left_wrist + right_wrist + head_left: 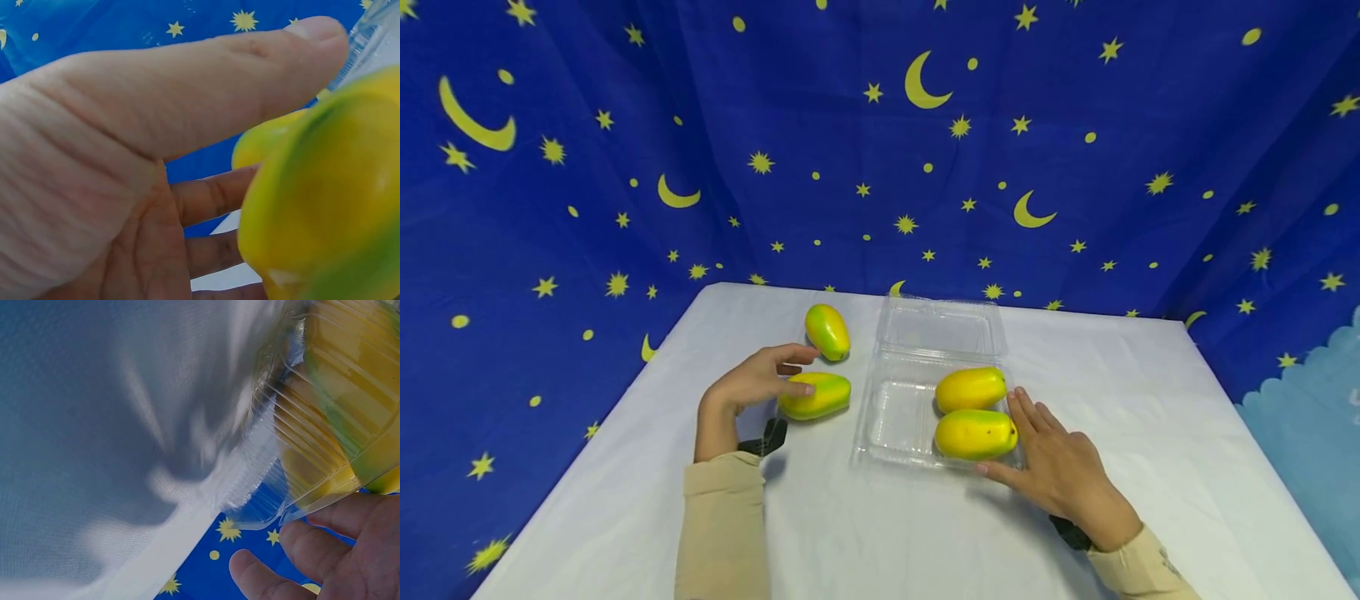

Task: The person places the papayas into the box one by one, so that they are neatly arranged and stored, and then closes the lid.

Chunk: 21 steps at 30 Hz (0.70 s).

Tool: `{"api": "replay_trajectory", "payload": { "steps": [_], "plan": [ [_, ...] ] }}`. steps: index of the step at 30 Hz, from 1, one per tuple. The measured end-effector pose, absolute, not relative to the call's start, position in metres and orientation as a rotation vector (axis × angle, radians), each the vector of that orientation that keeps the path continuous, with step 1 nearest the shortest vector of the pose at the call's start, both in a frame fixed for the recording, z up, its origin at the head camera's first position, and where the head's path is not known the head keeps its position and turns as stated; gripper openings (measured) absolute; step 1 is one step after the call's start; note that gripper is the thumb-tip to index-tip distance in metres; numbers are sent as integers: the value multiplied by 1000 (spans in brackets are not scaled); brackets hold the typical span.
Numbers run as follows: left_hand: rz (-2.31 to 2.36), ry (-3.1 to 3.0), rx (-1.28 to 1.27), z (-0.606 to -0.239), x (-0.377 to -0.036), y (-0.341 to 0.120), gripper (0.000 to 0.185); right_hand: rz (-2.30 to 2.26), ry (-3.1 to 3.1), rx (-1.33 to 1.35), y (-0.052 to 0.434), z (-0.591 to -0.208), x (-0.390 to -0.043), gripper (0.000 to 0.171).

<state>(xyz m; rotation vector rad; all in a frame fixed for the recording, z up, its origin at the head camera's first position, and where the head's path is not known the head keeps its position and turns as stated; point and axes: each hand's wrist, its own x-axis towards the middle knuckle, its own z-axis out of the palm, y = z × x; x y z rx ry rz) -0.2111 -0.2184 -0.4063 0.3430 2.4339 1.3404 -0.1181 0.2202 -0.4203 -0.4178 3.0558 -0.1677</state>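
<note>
My left hand (760, 377) is over a yellow-green papaya (823, 398) on the cloth, its thumb overlapping the fruit's top in the head view. In the left wrist view, the thumb (250, 81) stretches above this papaya (325, 200) and the fingers pass behind it. A second loose papaya (827, 332) lies just beyond. My right hand (1063, 467), fingers extended, rests at the right side of a clear plastic clamshell box (898, 417). Two papayas, one farther (970, 390) and one nearer (973, 435), lie side by side in its right half.
The box's clear lid (940, 327) is folded back toward the far edge of the white-covered table (865, 533). Behind and along the left hangs a blue cloth (850, 125) with yellow moons and stars. A light blue scalloped piece (1307, 433) shows at the right.
</note>
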Motion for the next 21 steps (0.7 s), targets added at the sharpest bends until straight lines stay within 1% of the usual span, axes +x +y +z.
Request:
{"api": "replay_trajectory", "payload": {
  "steps": [5, 21],
  "plan": [
    [1340, 2398, 310, -414, -213, -217, 69, -168, 3061, -417, 221, -422, -118, 116],
    [1275, 2407, 264, -416, -213, -214, 65, -155, 3066, -417, 220, -421, -118, 119]
  ]
}}
